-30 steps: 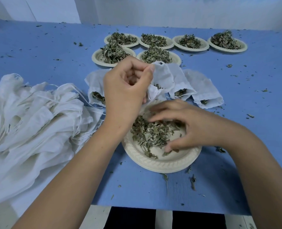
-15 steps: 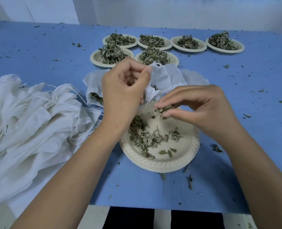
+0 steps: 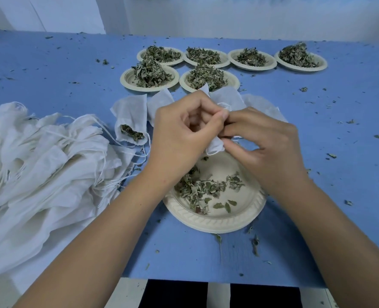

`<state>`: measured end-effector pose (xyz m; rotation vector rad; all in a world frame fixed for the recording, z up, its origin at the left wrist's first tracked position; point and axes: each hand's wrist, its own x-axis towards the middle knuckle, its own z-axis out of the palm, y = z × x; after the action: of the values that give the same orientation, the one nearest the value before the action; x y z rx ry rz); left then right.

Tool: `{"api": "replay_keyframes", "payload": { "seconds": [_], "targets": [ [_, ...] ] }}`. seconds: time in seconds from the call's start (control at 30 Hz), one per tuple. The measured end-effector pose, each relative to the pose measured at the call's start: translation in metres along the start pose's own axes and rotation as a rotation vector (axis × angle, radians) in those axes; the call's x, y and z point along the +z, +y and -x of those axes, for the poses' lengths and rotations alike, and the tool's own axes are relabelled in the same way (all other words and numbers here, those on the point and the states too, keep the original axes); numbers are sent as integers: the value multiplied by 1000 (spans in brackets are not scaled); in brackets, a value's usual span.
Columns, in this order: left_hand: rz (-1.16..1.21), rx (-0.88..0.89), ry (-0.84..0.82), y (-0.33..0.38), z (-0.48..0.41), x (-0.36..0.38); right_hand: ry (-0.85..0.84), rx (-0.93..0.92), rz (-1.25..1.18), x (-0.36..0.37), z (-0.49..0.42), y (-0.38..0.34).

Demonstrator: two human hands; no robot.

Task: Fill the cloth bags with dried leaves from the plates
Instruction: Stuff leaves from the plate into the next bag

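Dried leaves lie thin and scattered on the near plate, most of its cream floor bare, so by my judgement this plate is nearly used up. It sits at the bench edge, directly under the work, probably to catch whatever falls.

Just above it, both hands meet on one small white cloth bag. The left grip is curled and clamped on the bag's cloth, seemingly holding the mouth up. The right grip is pinched together at that mouth; whether leaves sit between its fingertips is hidden. The bag looks soft, crumpled and thin.

To the left, a heap of empty bags with loose drawstrings waits within reach. Beyond the hands lie filled bags; one filled bag shows green leaf at its open mouth.

Farthest off, six full plates stand in two rows, each heaped with leaves. Crumbs of leaf speckle the blue bench.
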<state>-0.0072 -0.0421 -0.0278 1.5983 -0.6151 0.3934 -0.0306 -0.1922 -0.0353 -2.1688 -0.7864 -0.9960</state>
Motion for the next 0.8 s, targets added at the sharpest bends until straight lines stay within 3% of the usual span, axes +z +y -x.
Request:
{"api": "replay_keyframes", "payload": {
  "seconds": [0.13, 0.23, 0.37, 0.43, 0.53, 0.57, 0.6, 0.7, 0.73, 0.8],
  "targets": [
    [-7, -19, 117, -3, -4, -4, -38, 55, -109, -8, -3, 0],
    [-4, -1, 109, -3, -4, -4, -43, -16, -51, -9, -2, -4],
    [-19, 36, 16, -1, -1, -1, -316, -40, 41, -2, 3, -6],
    [-20, 25, 45, -2, -2, -2, -241, -34, -6, -5, 1, -6],
    [-24, 7, 181, -2, -4, -6, 22, -24, -103, -14, -3, -7],
    [-22, -7, 224, -2, -5, -7, -21, -11, -145, -15, -3, -6],
    [-15, -21, 257, -2, -6, -8, -168, 28, -217, -14, -4, -6],
    [-15, -35, 275, -2, -7, -9, -789, 178, -243, -2, 0, -10],
    [-17, -35, 265, -2, -7, -8, -880, 164, -192, 3, 3, -9],
    [-8, -38, 257, -3, -7, -8, -885, 137, -165, 10, 5, -11]
  ]
}}
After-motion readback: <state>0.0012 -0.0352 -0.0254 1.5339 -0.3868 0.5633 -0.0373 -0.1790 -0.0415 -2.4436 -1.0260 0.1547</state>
